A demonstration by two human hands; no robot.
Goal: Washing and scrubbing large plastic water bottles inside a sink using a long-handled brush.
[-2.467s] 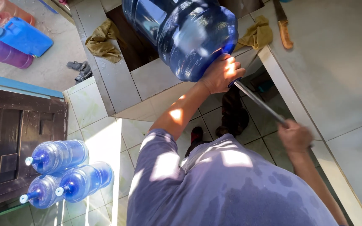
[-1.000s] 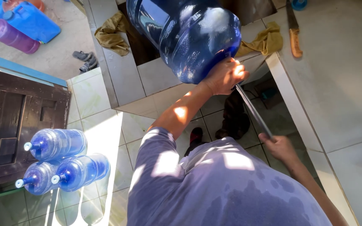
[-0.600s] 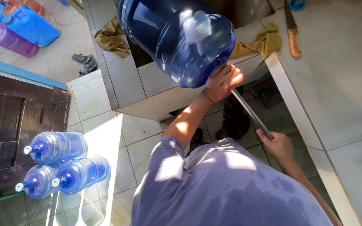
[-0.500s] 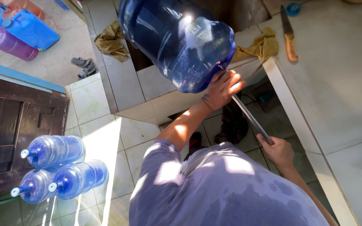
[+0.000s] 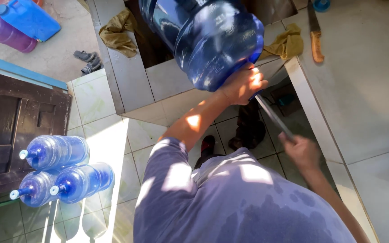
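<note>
The big blue water jug (image 5: 203, 38) is lying tilted over the tiled surface (image 5: 370, 90) at about 12 o'clock, its long axis running from 11 o'clock down to 4 o'clock, with the lower end pointing at 4 o'clock toward the person. Its upper end is running out of the top edge of the view.

The left hand (image 5: 244, 83) is pressing against that lower end, fingers curled around it and gripping. A thin metal rod (image 5: 273, 117) is slanting from just under this hand down to 4 o'clock, along nearly the same line as the jug. The right hand (image 5: 300, 150) is closing around the rod's lower end, fingers wrapped on it.

At 8 o'clock three smaller blue bottles (image 5: 61, 173) are lying on the floor tiles, necks pointing at 9 o'clock. A blue canister (image 5: 25, 18) and a purple bottle (image 5: 7, 33) are sitting at 10 o'clock. A yellow cloth (image 5: 287, 45) and a knife (image 5: 315, 31) are resting on the surface at 1 o'clock, just beside each other.
</note>
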